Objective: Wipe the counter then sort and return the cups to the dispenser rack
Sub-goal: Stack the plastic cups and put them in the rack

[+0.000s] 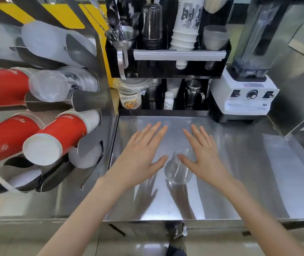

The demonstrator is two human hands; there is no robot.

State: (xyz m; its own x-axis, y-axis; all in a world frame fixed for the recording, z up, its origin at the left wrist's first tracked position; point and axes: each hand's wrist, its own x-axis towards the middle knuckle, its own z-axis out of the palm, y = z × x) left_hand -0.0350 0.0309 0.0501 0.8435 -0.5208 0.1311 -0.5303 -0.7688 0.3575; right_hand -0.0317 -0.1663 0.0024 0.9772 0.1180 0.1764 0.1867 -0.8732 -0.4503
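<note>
A clear plastic cup [178, 169] stands on the steel counter [249, 163], between my two hands. My left hand [140, 150] hovers flat just left of it, fingers spread, holding nothing. My right hand [203, 154] is spread on the cup's right side, its thumb in front of the cup's upper part; whether it touches the cup is unclear. The dispenser rack [42, 100] on the left wall holds stacks of red paper cups [55, 137], clear cups [55, 85] and white cups [58, 37] in angled tubes.
A black organiser [166, 71] at the back holds stacked cups, a metal funnel and bottles. A white blender [243, 97] stands at the back right. A steel machine wall [295, 71] bounds the right side. The counter's front edge [166, 219] runs below my forearms.
</note>
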